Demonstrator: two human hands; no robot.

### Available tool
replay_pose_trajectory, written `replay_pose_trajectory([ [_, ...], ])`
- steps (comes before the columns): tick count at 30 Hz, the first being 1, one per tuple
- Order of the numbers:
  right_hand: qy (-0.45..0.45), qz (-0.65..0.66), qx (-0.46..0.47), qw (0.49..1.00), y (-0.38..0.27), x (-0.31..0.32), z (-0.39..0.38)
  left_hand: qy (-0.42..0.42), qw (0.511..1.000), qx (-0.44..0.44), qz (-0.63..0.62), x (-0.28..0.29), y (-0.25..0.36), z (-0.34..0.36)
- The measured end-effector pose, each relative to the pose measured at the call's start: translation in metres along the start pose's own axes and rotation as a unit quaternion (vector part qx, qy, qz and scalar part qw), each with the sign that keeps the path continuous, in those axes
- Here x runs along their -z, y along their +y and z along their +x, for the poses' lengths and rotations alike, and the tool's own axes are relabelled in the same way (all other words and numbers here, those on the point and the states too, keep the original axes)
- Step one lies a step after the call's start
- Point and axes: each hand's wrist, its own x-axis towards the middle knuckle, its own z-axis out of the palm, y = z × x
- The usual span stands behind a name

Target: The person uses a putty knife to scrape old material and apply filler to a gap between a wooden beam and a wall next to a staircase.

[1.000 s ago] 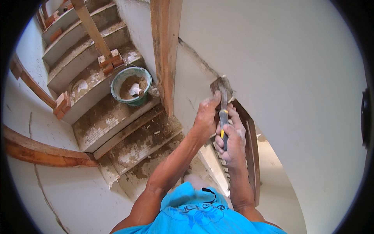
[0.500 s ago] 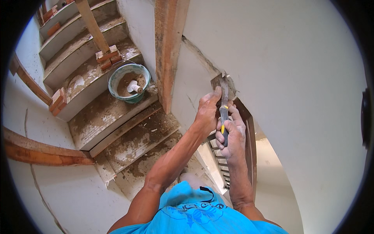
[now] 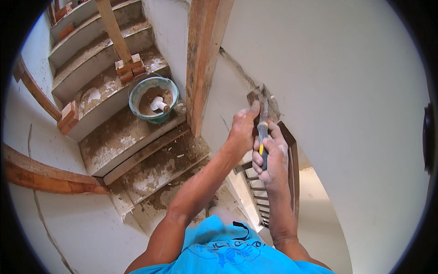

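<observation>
My right hand is wrapped round the grey-and-yellow handle of a narrow-bladed hand tool, perhaps a putty knife, its dirty blade pointing up along the wall. Close beside the blade, my left hand pinches a small flat grey-brown piece under its thumb; what this piece is I cannot make out. Both tips are at the rough grey patch in the white wall, where a filled groove runs down from the upper left. Pale dust coats the right fingers.
A green bucket of brown mortar, with a white scoop-like tool in it, stands on the dirty stairs to the left. Wooden posts, loose bricks and a curved timber surround the steps. A dark handrail runs below my hands.
The view has shifted slightly, so the bucket and post appear a little farther right. Both hands keep their grips at the patch, and the blade tip has tilted slightly.
</observation>
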Motion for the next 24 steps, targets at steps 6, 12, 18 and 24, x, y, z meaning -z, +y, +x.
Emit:
replay_pose_trajectory([
  [6,-0.007,-0.001,-0.017,1.0,-0.003,-0.005,0.002,-0.007,1.0,0.007,0.002,0.004,0.009,0.001],
  [12,-0.045,0.001,-0.014,0.999,-0.015,-0.021,0.027,-0.031,0.997,-0.052,0.054,0.014,0.032,0.021],
  [18,-0.054,0.011,-0.014,0.998,0.005,-0.014,0.007,-0.01,0.995,-0.047,0.089,0.015,0.024,-0.005],
  [24,-0.035,-0.002,-0.001,0.999,0.005,-0.001,-0.006,-0.023,0.999,-0.017,0.045,0.006,0.009,-0.012],
])
